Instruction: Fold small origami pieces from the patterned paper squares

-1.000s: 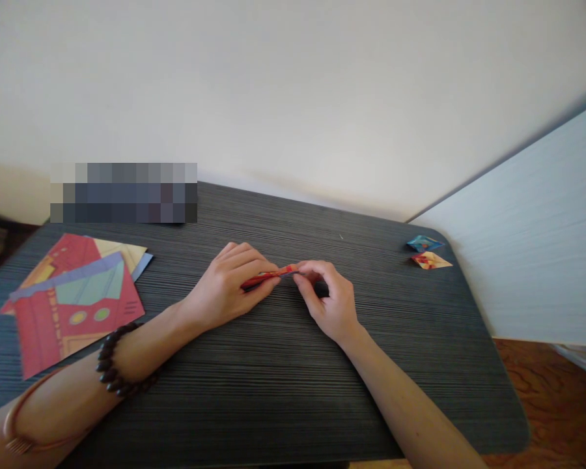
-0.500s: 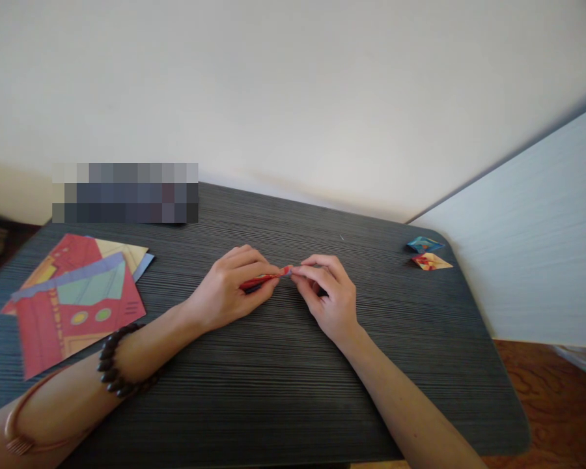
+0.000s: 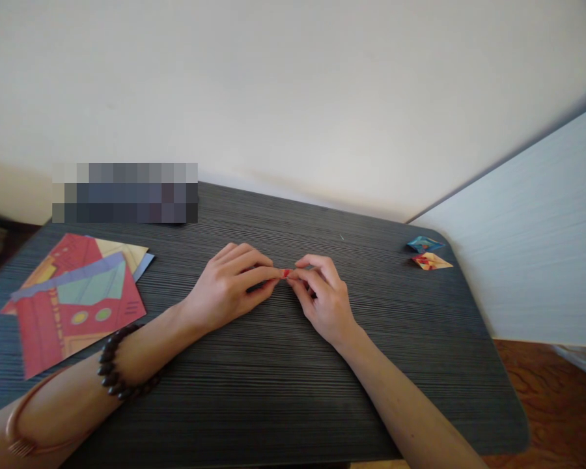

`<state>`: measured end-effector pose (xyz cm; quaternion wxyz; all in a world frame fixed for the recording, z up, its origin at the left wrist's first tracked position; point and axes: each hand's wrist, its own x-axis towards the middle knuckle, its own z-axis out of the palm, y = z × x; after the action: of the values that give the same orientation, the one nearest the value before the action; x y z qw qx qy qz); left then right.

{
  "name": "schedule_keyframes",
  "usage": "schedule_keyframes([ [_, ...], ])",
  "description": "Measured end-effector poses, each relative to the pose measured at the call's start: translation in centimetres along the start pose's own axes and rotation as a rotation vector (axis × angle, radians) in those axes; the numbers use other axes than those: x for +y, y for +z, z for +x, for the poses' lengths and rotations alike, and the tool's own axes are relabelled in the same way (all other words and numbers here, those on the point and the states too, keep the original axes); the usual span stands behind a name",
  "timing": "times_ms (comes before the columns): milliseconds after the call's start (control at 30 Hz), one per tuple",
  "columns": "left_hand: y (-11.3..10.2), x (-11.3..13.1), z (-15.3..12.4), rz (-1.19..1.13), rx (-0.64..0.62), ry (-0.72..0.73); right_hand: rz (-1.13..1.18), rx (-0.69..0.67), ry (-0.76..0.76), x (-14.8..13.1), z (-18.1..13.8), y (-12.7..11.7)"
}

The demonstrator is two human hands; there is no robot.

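Between my two hands is a small piece of red folded paper (image 3: 286, 273), mostly covered by my fingers. My left hand (image 3: 234, 279) pinches its left side between thumb and fingertips. From the other side, my right hand (image 3: 323, 296) grips the right end with thumb and fingers closed. Both hands are just above or on the dark table, and the fingertips nearly meet. How the hidden part of the paper is folded I cannot tell.
Several patterned paper sheets (image 3: 92, 296) lie overlapping at the left of the dark table (image 3: 254, 404). A blue folded paper piece (image 3: 424, 244) and a yellow-red one (image 3: 432, 261) sit at the right edge. A blurred-out object (image 3: 127, 195) stands at the back left, near the wall.
The hands have shifted slightly and come closer together. Less of the red paper shows now; its long part under my left fingers has gone from sight.
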<state>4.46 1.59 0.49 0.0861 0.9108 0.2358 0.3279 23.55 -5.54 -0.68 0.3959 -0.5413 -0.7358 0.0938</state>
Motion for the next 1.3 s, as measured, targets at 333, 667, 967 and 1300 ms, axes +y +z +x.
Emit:
schedule_keyframes([
  [333,-0.01,0.37,0.22,0.031,0.048,0.032,-0.035,0.035,-0.063,-0.19,0.00,0.18],
  [667,-0.11,0.50,0.20,-0.036,0.047,0.042,-0.023,0.094,-0.069,-0.13,-0.06,0.20],
  [967,-0.32,0.63,0.40,0.025,0.002,0.062,-0.053,0.066,-0.090,0.00,-0.09,0.23],
  [1300,-0.18,0.67,0.30,0.037,0.000,0.060,0.081,0.080,-0.016,0.09,-0.07,0.26],
])
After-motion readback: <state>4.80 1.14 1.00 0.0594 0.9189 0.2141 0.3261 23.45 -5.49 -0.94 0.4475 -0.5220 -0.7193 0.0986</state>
